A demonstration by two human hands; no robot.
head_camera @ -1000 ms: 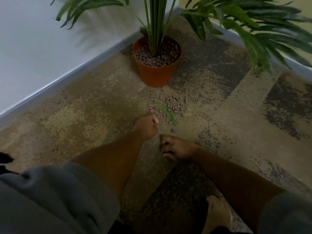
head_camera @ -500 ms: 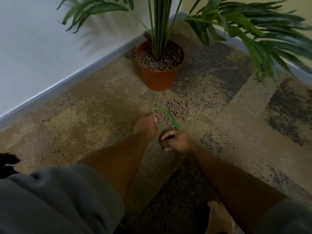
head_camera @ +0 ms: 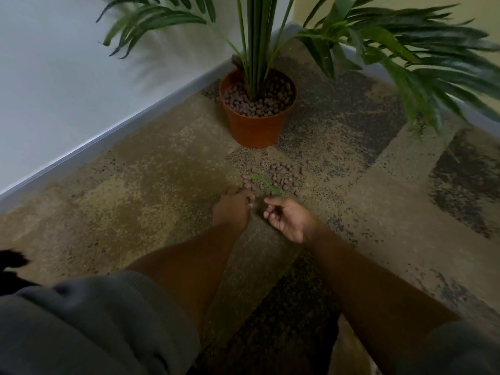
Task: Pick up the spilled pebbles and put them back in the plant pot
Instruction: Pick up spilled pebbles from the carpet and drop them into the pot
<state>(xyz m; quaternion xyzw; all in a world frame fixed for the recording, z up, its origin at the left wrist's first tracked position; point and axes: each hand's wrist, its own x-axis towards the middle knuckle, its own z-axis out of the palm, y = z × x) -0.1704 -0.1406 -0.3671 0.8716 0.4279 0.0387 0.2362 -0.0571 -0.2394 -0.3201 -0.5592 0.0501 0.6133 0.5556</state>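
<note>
pebbles being pinched by left hand | right hand being cupped open as tray | pot near

Both hands, left and right, reach spilled pebbles before the pot.

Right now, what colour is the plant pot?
The pot is a terracotta orange-brown, plain with no pattern; the head view shows it clearly.

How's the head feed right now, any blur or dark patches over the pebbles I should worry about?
Head view: dim, flat light, no glare; spilled pebbles and pot readable, slightly soft; fronds smeared at the edges; both hands a little soft; wide-angle bend along the skirting.
</note>
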